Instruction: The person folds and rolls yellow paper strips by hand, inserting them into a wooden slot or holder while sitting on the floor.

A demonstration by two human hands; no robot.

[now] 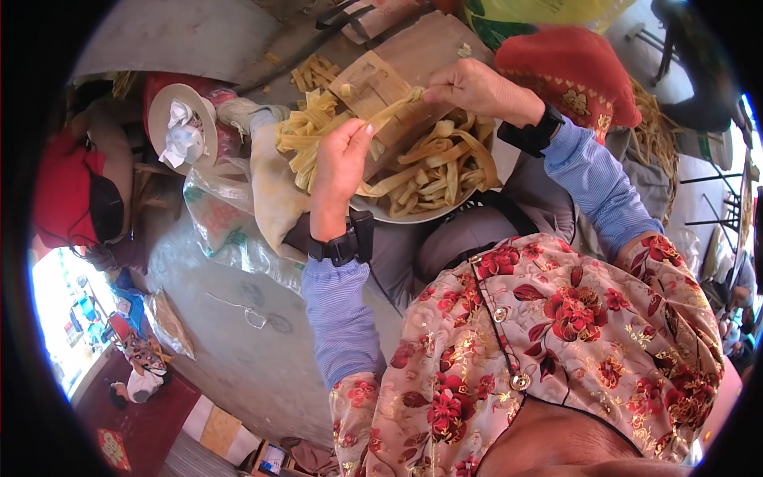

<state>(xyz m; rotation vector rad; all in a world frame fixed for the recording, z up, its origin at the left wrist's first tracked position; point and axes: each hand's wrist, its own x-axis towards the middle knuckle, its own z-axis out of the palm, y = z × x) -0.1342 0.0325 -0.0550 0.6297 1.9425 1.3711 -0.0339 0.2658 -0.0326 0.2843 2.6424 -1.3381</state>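
A pale yellow, flat, flexible strip (388,118) is stretched between my two hands above a wide white basin. My left hand (340,159) pinches its lower left end, and my right hand (469,86) pinches the other end, which looks knotted or folded. Under and beside the strip, the basin (421,218) holds many loose, curled yellow strips (445,163). More long strips lie in a bundle (308,131) just left of my left hand. Behind the strip a wooden board (373,79) leans at the basin's far side. What the strips are made of, I cannot tell.
Short yellow pieces (315,71) lie beyond the board. At the right is a red cloth-covered cushion (568,75); at the left, a pale bowl (181,127) with crumpled white paper. A clear plastic bag (226,211) hangs near my left knee. A person in red (71,191) sits far left.
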